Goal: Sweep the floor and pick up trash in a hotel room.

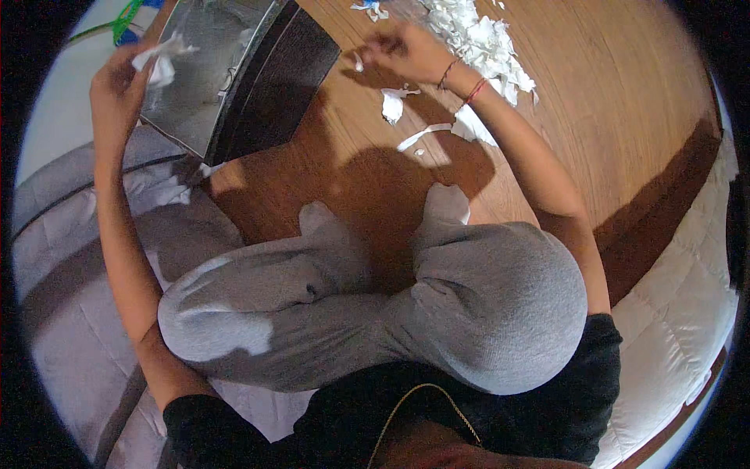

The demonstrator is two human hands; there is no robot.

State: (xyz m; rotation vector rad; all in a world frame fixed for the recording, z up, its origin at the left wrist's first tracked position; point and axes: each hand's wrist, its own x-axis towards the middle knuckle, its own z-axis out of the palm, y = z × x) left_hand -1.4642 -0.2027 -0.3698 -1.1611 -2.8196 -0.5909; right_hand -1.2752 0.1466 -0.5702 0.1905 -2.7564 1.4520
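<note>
At the upper left, my left hand (117, 82) pinches a crumpled white piece of paper or tissue (161, 67) between thumb and fingers. It is held in front of the silvery face of a dark-sided, box-like object (193, 76). My right hand (410, 53) is over the wooden floor, its fingers blurred and drawn together. A small white scrap (358, 62) shows at those fingertips. Just beyond that hand lies a heap of torn white scraps (477, 44). Closer to me are a loose torn piece (394, 105) and a narrow white strip (423, 136).
My crossed legs in grey trousers (375, 316) rest in front of me. Pale quilted bedding (662, 328) lies on both sides. A green cord (123, 20) is at the upper left. Clear plastic (404, 9) shows beyond my right hand. Shadows cross the wooden floor (586, 88).
</note>
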